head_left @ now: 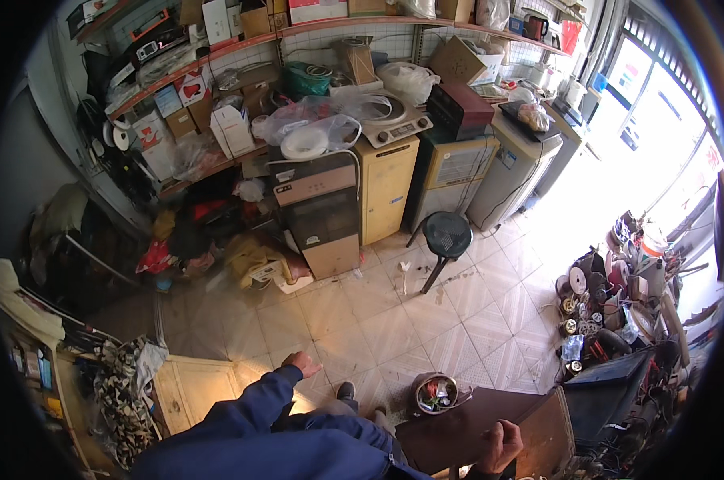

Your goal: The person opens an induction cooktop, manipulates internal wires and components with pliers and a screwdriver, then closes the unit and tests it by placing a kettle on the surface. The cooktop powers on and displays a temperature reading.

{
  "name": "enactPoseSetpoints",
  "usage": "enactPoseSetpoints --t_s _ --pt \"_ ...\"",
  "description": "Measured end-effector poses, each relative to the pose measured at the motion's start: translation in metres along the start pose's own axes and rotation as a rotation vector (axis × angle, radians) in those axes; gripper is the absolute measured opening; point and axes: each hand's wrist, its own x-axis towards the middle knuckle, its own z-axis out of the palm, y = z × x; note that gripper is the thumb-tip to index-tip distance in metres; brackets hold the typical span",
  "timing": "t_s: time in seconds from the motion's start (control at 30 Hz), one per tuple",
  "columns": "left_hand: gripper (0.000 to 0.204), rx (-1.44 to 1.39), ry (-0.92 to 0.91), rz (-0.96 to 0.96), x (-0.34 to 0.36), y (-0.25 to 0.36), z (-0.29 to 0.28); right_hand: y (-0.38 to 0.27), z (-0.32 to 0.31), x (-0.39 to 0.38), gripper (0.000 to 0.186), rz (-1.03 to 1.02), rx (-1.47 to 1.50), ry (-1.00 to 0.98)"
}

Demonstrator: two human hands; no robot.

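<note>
My left hand (302, 365) is in the lower middle, held out over the floor near a pale wooden panel (198, 392), its fingers loosely curled with no object visible in them. At the lower right my right hand (500, 444) is raised near a brown board (458, 436), fingers bent inward, nothing visible in its grip. Behind that board stands a round container (436, 394) of small mixed items. My shoe (346, 394) shows on the tiled floor beneath me.
A black stool (447, 235) stands on the tiles (362, 320) before old appliances (386, 192) and shelves of boxes (232, 131). A scrap heap (610, 304) lines the right side, below a bright doorway (634, 112). Camouflage cloth (130, 392) lies at left.
</note>
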Motion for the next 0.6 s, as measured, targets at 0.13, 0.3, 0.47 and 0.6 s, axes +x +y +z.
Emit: enactPoseSetpoints --t_s 0.13,0.3,0.47,0.6 --pt "0.071 -0.098 -0.028 0.015 0.031 -0.006 0.012 0.001 0.051 0.034 0.012 0.037 0.029 -0.088" --pt "0.061 -0.133 -0.049 0.038 0.079 -0.008 0.029 -0.014 0.099 0.070 0.016 0.108 0.032 -0.103" --pt "0.052 -0.193 -0.223 -0.080 0.135 -0.029 -0.002 -0.027 0.151 0.138 0.018 0.188 0.010 -0.149" --pt "0.040 -0.423 -0.070 -0.263 0.145 -0.012 -0.069 -0.038 0.192 0.187 0.022 0.145 0.013 -0.216"
